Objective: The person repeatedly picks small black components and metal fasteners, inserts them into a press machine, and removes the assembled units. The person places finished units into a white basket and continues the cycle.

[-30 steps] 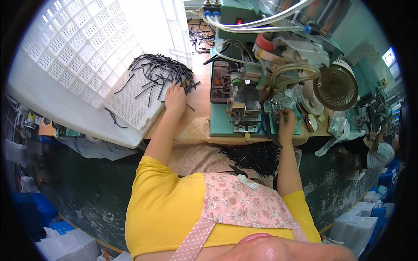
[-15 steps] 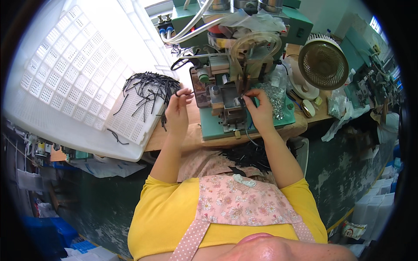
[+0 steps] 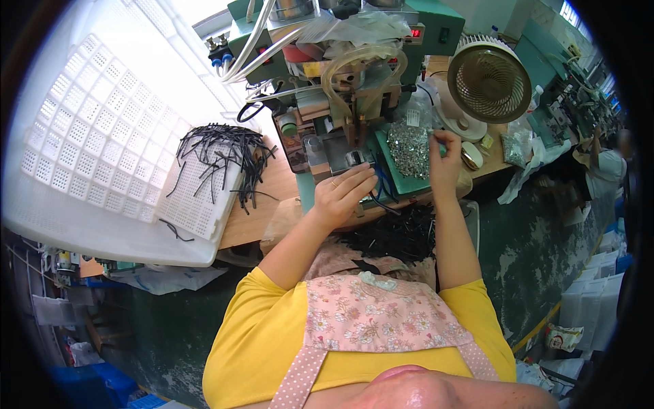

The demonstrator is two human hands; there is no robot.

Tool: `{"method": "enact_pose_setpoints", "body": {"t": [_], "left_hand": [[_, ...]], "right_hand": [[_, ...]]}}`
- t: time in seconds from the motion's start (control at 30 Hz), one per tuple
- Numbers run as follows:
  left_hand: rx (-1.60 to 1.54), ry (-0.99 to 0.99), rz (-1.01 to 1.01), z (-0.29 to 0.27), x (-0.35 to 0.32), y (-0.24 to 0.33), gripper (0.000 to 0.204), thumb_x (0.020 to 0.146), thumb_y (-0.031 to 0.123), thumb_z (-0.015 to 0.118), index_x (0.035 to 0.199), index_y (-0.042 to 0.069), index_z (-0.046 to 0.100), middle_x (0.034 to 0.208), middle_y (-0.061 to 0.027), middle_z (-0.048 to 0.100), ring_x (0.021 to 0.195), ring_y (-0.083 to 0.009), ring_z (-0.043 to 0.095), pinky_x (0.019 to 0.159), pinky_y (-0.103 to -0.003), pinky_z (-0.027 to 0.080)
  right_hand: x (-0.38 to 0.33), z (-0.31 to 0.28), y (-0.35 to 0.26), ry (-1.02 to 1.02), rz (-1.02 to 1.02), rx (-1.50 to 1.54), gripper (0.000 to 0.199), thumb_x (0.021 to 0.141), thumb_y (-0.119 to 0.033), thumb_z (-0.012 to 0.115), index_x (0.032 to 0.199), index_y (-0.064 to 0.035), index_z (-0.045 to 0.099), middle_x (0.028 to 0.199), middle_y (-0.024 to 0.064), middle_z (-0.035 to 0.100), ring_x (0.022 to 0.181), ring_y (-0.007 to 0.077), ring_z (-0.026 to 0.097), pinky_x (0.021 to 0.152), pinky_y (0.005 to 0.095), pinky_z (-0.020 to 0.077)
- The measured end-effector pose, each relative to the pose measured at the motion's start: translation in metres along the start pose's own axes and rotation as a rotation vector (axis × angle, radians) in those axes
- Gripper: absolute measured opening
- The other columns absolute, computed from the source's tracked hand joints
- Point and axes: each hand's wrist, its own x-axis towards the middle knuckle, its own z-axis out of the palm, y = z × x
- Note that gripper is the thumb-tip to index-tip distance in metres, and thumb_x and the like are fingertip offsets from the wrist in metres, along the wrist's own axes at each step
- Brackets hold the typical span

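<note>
My left hand (image 3: 345,194) reaches to the front of a green bench machine (image 3: 306,194), its fingers drawn together at the small metal fixture (image 3: 354,158). Whatever the fingertips grip is too small to make out. Below them a dark cord (image 3: 387,204) curves down. My right hand (image 3: 445,163) is raised at the right edge of a clear bag of small shiny metal pieces (image 3: 407,151). Its thumb and fingers are curled but apart, with nothing visible between them. Black strips (image 3: 221,146) lie heaped on a white perforated tray (image 3: 194,204) to the left.
A large white basket (image 3: 82,232) stands at the left. On the right are a round fan (image 3: 489,83), a white mouse-shaped object (image 3: 471,155) and another small bag of parts (image 3: 514,148). More black strips (image 3: 395,235) lie above my lap, under the bench edge.
My left hand has moved right from beside the black strips to the fixture. My right hand has left the fixture and moved right to the bag's edge. The whole view has shifted slightly.
</note>
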Motion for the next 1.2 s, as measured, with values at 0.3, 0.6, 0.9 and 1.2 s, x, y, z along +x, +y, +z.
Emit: {"method": "enact_pose_setpoints", "body": {"t": [0.3, 0.6, 0.9, 1.2], "left_hand": [[-0.016, 0.035, -0.008, 0.003, -0.007, -0.001, 0.021, 0.073, 0.008, 0.065, 0.094, 0.006, 0.066, 0.098, -0.0068, 0.067, 0.094, -0.0222, 0.067, 0.068, -0.029, 0.055], [0.063, 0.117, -0.147, -0.018, -0.061, -0.016, 0.038, 0.076, 0.003, 0.066, 0.113, 0.007, 0.060, 0.118, -0.0122, 0.057, 0.113, -0.0286, 0.055, 0.093, -0.041, 0.047], [0.749, -0.377, -0.287, -0.050, -0.108, -0.109, 0.046, 0.088, 0.007, 0.052, 0.130, 0.026, 0.054, 0.145, -0.0092, 0.038, 0.136, -0.0254, 0.033, 0.112, -0.044, 0.022], [0.647, -0.216, -0.299, -0.054, -0.086, -0.117, 0.049, 0.088, 0.014, 0.057, 0.135, 0.020, 0.045, 0.141, -0.0086, 0.039, 0.130, -0.0211, 0.039, 0.111, -0.042, 0.025]], "right_hand": [[-0.032, -0.041, 0.068, -0.503, -0.139, -0.682, 0.027, 0.086, -0.003, 0.056, 0.113, -0.0029, 0.055, 0.110, 0.0162, 0.058, 0.104, 0.0347, 0.055, 0.086, 0.0401, 0.0436], [-0.027, 0.010, 0.081, -0.269, -0.158, -0.448, 0.021, 0.082, -0.002, 0.063, 0.102, -0.0087, 0.060, 0.095, 0.0103, 0.059, 0.084, 0.0289, 0.058, 0.084, 0.0434, 0.0393], [-0.028, 0.023, 0.054, -0.196, -0.245, -0.302, 0.017, 0.084, 0.002, 0.060, 0.098, -0.0057, 0.062, 0.099, 0.0101, 0.061, 0.090, 0.0299, 0.059, 0.080, 0.0385, 0.0445], [-0.035, 0.024, 0.058, -0.165, -0.125, -0.318, 0.017, 0.085, -0.001, 0.061, 0.102, -0.0051, 0.063, 0.117, 0.0142, 0.056, 0.096, 0.0316, 0.059, 0.081, 0.0370, 0.0486]]}}
